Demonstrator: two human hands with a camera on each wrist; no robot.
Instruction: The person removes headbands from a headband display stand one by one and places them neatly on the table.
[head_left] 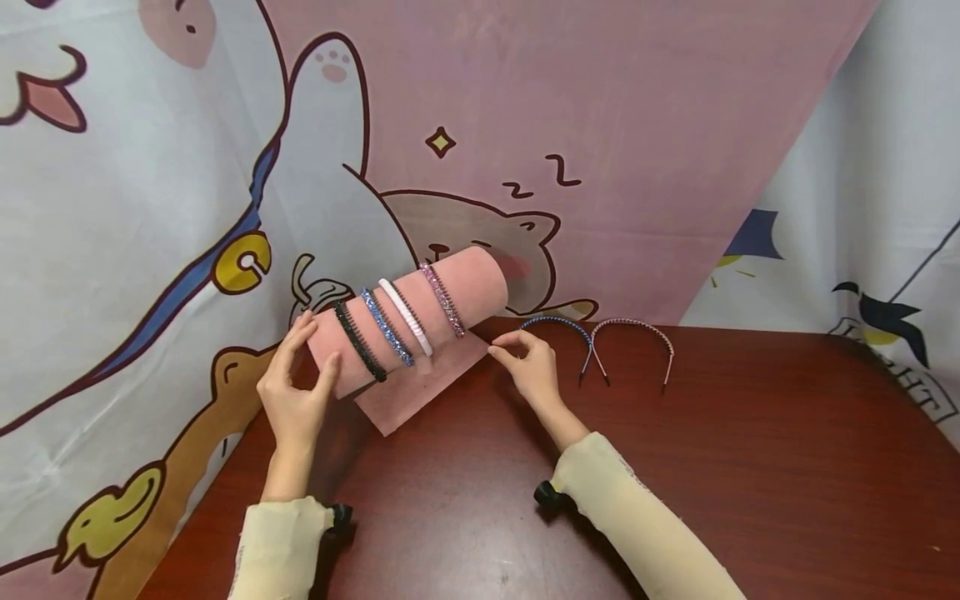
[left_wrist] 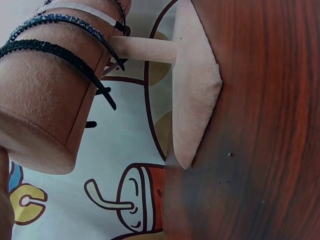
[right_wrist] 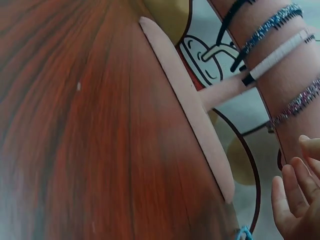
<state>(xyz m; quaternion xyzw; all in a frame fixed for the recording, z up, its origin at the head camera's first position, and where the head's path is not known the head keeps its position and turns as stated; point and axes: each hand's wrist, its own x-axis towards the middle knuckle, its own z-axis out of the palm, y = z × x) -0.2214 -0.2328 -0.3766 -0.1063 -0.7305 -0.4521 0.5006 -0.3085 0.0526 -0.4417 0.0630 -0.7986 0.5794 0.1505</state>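
A pink velvety headband stand [head_left: 476, 287] has a padded roll, a short post and a flat base [head_left: 397, 408] on the table. Around the roll sit a black headband [head_left: 358, 342], a blue glittery headband [head_left: 387, 327], a white headband [head_left: 406, 317] and a pink-purple glittery headband [head_left: 442, 300]. My left hand [head_left: 294, 392] holds the roll's left end, thumb in front and fingers behind. Near the base's right corner is my right hand [head_left: 531, 367]. The right wrist view shows its fingers [right_wrist: 295, 190] loosely bent beside the roll, with nothing held.
Behind the right hand, a blue thin headband [head_left: 558, 321] and a pink thin headband [head_left: 633, 323] stand at the table's back edge, against the printed cloth [head_left: 600, 108]. The reddish-brown wooden table [head_left: 750, 467] stretches right and forward.
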